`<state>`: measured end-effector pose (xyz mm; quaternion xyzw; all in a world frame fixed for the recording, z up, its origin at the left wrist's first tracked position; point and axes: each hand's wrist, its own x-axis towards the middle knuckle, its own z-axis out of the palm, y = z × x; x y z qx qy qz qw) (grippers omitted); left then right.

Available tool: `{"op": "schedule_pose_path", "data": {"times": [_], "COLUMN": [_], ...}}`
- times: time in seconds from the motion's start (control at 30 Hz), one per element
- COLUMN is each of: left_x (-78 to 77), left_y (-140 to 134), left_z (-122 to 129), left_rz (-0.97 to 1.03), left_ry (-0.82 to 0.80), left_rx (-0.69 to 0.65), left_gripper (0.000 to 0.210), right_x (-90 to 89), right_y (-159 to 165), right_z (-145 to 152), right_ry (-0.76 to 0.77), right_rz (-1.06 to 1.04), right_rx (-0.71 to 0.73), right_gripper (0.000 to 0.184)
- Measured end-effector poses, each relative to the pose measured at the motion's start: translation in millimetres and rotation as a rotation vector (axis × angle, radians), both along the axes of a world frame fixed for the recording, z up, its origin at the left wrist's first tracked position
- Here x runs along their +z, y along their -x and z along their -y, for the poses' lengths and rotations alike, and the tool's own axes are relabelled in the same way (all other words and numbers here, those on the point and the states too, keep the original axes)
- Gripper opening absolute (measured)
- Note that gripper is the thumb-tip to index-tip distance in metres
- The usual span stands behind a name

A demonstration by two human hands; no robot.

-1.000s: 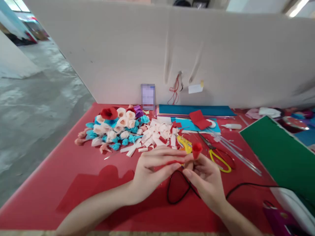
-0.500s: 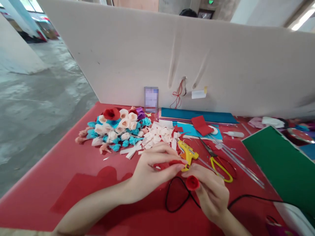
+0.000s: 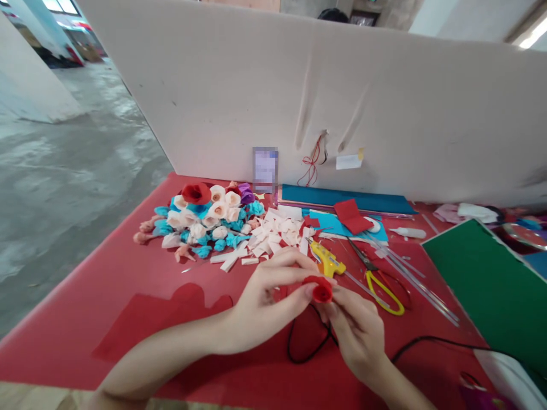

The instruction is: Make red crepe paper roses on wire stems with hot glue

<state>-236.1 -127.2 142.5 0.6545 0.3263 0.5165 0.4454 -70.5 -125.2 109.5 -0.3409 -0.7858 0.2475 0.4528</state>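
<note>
Between my two hands is a small red paper flower (image 3: 322, 292), rolled into a cup with its opening facing me. My right hand (image 3: 361, 324) pinches its base from the right. My left hand (image 3: 273, 299) is closed on a red paper petal (image 3: 311, 279) that lies against the flower's upper left rim. Just beyond my fingers a yellow glue gun (image 3: 328, 259) rests on the table, partly hidden. Its black cord (image 3: 294, 347) loops below my hands. Scissors (image 3: 371, 273) with yellow and red handles lie to the right of the glue gun.
Paper flowers (image 3: 209, 219) in several colours are heaped at the back left, beside white paper strips (image 3: 277, 233). Clear glue sticks (image 3: 421, 285) and a green board (image 3: 491, 285) lie right. A red paper sheet (image 3: 141, 319) is front left. A white panel (image 3: 231, 97) stands behind.
My right hand has brought the red flower up and left to meet the petal in my left hand. The two pieces were apart before and now touch.
</note>
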Motion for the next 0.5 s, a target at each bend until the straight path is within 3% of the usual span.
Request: {"op": "schedule_pose_path", "data": {"times": [0.17,0.5], "left_x": [-3.8,6.0], "left_y": [-0.7,-1.2], "left_z": [-0.8,4.9], "left_rz": [0.065,0.082], "left_ry": [0.123,0.14], "left_rx": [-0.002,-0.108], "left_gripper": [0.021,0.025], "right_x": [-0.6,5.1], "right_y": [1.2,6.0], "right_z": [1.2,-0.6], "right_ry": [-0.012,0.08], "right_rz": [-0.007,-0.072], "right_rx": [0.005,0.057], "right_gripper": [0.012,0.013]}}
